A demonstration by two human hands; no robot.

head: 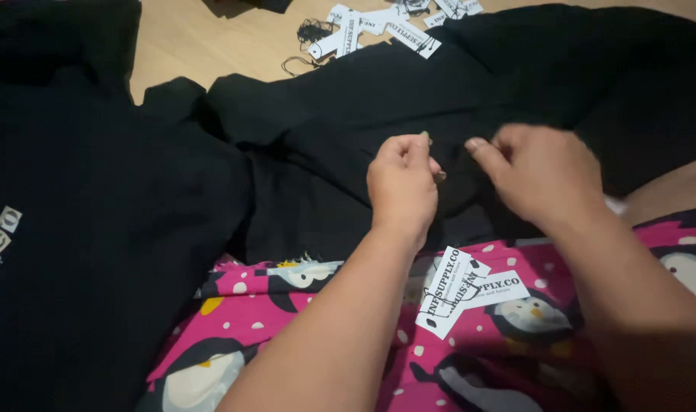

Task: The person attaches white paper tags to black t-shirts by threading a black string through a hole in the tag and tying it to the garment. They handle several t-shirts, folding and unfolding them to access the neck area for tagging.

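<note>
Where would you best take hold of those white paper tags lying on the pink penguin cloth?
Probably by the upper ends of the white tags, where they overlap and the thin cord threads through. Come from above, pinching an edge, since they lie flat on the pink penguin cloth; both hands, left hand and right hand, are busy on the black garment.

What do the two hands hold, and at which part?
Both the left hand and right hand pinch a fold of the black garment; which part of it cannot be told.
</note>
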